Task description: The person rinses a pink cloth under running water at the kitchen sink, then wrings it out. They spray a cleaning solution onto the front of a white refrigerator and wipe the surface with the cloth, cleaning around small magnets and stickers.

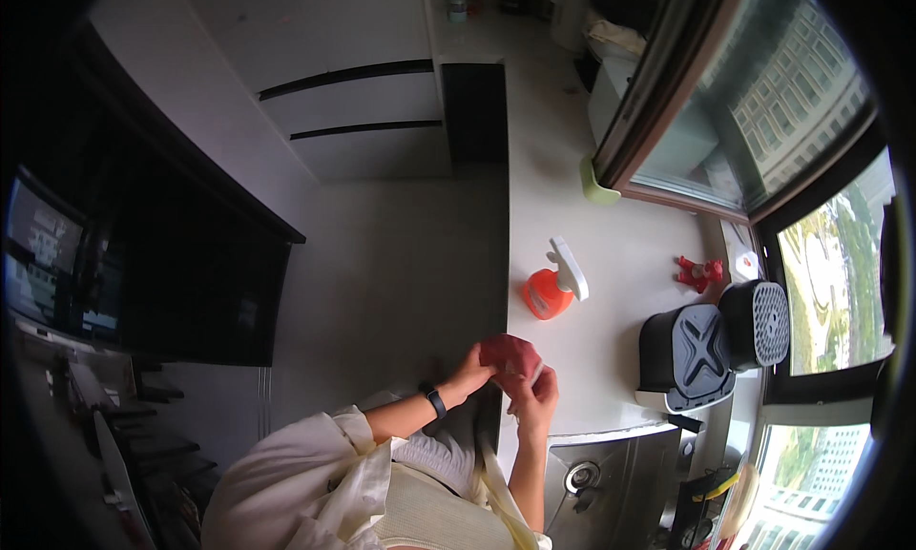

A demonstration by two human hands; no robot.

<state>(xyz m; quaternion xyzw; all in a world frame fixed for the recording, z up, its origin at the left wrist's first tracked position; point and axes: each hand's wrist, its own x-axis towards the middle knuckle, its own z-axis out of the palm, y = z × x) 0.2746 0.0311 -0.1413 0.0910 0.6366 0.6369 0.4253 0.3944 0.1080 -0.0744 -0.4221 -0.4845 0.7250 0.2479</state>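
Observation:
A dusky red cloth, bunched and folded, hangs over the front edge of the white countertop. My left hand grips its left side, and a dark band circles that wrist. On the cloth's lower right, my right hand pinches it between thumb and fingers. Just beyond both hands an orange spray bottle with a white trigger head stands upright on the counter, touched by neither hand.
A stainless steel sink lies at the lower right. Near the window stand a black air-fryer-like basket, a perforated black container and a red figurine. An open window sash, with a green corner guard, juts over the counter.

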